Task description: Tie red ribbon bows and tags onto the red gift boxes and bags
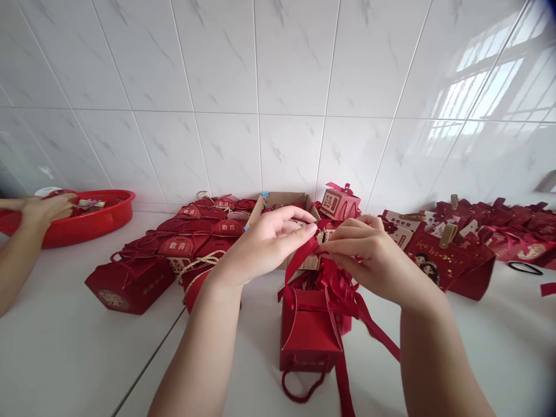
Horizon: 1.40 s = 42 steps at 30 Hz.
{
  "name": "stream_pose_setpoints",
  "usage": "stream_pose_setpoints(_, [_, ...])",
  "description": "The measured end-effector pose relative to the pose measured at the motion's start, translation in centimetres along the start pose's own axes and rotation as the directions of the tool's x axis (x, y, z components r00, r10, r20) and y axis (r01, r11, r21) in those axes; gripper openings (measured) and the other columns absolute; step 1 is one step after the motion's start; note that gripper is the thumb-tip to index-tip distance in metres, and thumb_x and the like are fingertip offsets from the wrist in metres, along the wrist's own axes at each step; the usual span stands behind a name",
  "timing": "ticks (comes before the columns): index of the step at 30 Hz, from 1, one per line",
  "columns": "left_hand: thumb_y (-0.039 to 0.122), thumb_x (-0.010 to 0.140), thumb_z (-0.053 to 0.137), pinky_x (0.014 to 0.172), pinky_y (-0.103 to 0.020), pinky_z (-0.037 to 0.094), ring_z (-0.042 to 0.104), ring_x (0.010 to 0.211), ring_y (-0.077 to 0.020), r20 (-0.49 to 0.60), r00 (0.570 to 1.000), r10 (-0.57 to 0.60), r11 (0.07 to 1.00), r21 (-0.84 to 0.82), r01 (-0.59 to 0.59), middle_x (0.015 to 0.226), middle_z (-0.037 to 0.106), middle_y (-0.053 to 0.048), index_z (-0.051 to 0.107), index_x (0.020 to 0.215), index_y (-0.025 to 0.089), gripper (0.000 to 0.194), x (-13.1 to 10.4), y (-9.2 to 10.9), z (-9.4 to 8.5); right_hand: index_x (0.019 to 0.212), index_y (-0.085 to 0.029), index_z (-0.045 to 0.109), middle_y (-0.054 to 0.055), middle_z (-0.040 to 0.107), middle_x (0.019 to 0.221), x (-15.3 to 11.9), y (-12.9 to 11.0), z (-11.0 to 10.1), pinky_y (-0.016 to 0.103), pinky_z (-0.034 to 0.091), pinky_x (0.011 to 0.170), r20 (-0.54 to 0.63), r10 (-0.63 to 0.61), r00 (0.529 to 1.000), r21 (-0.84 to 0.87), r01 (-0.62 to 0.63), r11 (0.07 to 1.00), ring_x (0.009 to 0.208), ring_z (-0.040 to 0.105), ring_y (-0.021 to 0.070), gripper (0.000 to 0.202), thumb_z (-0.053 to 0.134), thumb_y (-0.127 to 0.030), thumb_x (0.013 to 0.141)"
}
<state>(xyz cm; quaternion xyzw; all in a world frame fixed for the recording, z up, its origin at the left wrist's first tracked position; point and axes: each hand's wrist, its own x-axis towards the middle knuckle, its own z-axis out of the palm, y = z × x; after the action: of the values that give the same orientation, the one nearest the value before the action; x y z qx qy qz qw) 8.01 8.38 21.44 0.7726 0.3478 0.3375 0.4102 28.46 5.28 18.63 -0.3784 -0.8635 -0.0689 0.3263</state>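
Note:
A red ribbon (299, 259) runs up from the pile into the fingers of my left hand (271, 237), whose thumb and fingertips pinch it. My right hand (367, 255) is closed beside it, fingertips pressed together at the same ribbon. Just below both hands stands a small red gift box (310, 333) with a dark red cord handle (304, 397) hanging at its front. A tangle of loose red ribbons (341, 289) lies behind the box, and one end trails down past its right side.
Red gift boxes (139, 284) are grouped at the left, more boxes (460, 255) at the right. Behind my hands sits an open cardboard box (260, 205). Another person's hand (47, 207) reaches into a red basin (91, 223). A black hair tie (525, 268) lies far right. A tiled wall (291, 145) closes the back.

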Motion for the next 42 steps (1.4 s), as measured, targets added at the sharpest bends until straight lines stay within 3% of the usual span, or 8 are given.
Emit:
stream_pose_setpoints(5, [0.049,0.087,0.058,0.079,-0.032,0.046,0.063,0.094,-0.0205,-0.064,0.998,-0.018,1.000,0.019,0.019,0.096,0.071,-0.005,0.059,0.113,0.024,0.036,0.0,0.3,0.1,0.103,-0.029,0.073,0.000,0.070,0.087,-0.3,0.3,-0.1,0.044,0.034,0.088,-0.045,0.005,0.999,0.014,-0.004,1.000,0.084,0.060,0.0177,0.024,0.055,-0.017,0.092])
stream_pose_setpoints(10, [0.051,0.085,0.060,0.072,-0.030,0.048,0.064,0.082,-0.0188,-0.185,0.983,0.015,0.995,0.097,0.003,0.089,0.070,-0.002,0.050,0.128,0.029,0.050,-0.4,0.4,0.4,0.100,-0.025,0.074,0.004,0.073,0.101,-0.4,0.4,-0.6,0.043,0.043,0.089,-0.140,0.018,0.990,0.087,-0.006,0.996,0.092,0.066,0.0198,0.019,0.059,-0.020,0.090])
stream_pose_setpoints(14, [0.055,0.090,0.049,0.074,-0.032,0.049,0.065,0.084,-0.0202,-0.271,0.960,0.064,0.974,0.228,-0.001,0.094,0.070,-0.004,0.042,0.137,0.033,0.052,-0.6,0.6,0.7,0.096,-0.023,0.076,0.004,0.074,0.090,-0.3,0.2,-1.3,0.034,0.052,0.073,-0.224,0.075,0.972,0.163,-0.039,0.986,0.081,0.067,0.0174,0.019,0.059,-0.019,0.089])
stream_pose_setpoints(19, [0.040,0.094,0.046,0.082,-0.033,0.049,0.065,0.090,-0.0207,-0.236,0.943,0.233,0.863,0.498,-0.088,0.097,0.071,-0.006,0.030,0.147,0.024,0.058,-1.7,0.9,0.5,0.088,-0.022,0.077,0.005,0.075,0.088,-1.3,-0.4,-1.4,0.032,0.054,0.065,-0.320,0.189,0.929,0.178,-0.137,0.974,0.076,0.069,0.0191,0.015,0.062,-0.021,0.085])
stream_pose_setpoints(24, [0.028,0.089,0.053,0.080,-0.030,0.049,0.065,0.089,-0.0199,-0.213,0.905,0.369,0.720,0.681,-0.133,0.099,0.070,-0.005,0.039,0.141,0.024,0.054,-3.9,0.2,-0.4,0.077,-0.020,0.073,0.005,0.070,0.080,-3.7,-1.1,0.1,0.031,0.051,0.063,-0.432,0.407,0.805,0.410,-0.227,0.884,0.074,0.065,0.0195,0.012,0.064,-0.026,0.083])
stream_pose_setpoints(29, [0.028,0.091,0.049,0.075,-0.031,0.044,0.061,0.076,-0.0182,-0.269,0.929,0.254,0.732,0.681,-0.003,0.088,0.068,0.000,0.041,0.133,0.030,0.043,-5.9,-1.8,-2.7,0.072,-0.019,0.068,0.003,0.066,0.071,-8.4,0.2,1.6,0.026,0.046,0.058,-0.255,0.694,0.674,0.636,-0.424,0.645,0.068,0.060,0.0169,0.023,0.065,-0.038,0.082])
stream_pose_setpoints(35, [0.037,0.090,0.042,0.061,-0.032,0.033,0.052,0.063,-0.0224,-0.420,0.906,0.049,0.717,0.647,0.261,0.073,0.061,0.007,0.046,0.102,0.041,0.013,-9.9,-7.8,-6.5,0.058,-0.021,0.054,-0.002,0.047,0.048,-17.2,3.0,3.7,0.026,0.033,0.040,-0.182,0.871,0.456,0.377,-0.786,0.490,0.043,0.041,0.0140,0.032,0.062,-0.045,0.076])
stream_pose_setpoints(42, [0.027,0.092,0.030,0.058,-0.031,0.033,0.060,0.069,-0.0258,-0.407,0.913,0.030,0.552,0.768,0.324,0.077,0.063,0.004,0.041,0.104,0.035,0.019,-12.1,-11.5,-6.7,0.056,-0.023,0.051,0.003,0.061,0.059,-20.1,3.8,5.4,0.031,0.046,0.047,-0.147,0.868,0.474,0.153,-0.856,0.494,0.051,0.055,0.0202,0.028,0.054,-0.045,0.074])
